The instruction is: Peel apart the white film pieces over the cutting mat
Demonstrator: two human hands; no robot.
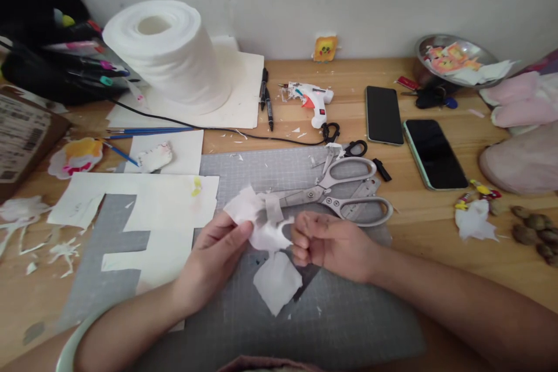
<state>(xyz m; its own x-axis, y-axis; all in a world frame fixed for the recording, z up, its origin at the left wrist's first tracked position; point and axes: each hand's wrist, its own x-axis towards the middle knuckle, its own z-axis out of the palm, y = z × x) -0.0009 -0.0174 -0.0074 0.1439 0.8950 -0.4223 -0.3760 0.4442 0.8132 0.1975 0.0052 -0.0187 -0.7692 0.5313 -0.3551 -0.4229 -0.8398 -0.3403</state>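
Item: one thin white piece [268, 236], pinched between thumb and fingers of the left hand [213, 256], extending rightward from that grip — right hand [333, 244] curled just beside its far edge, its hold impossible to tell.

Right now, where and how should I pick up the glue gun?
Take the glue gun by its white handle, probably from the near side: it lies on its side, handle pointing towards you and nozzle facing left.

The left edge cuts off the cardboard box [56, 132], its label [27, 138] unreadably blurred.
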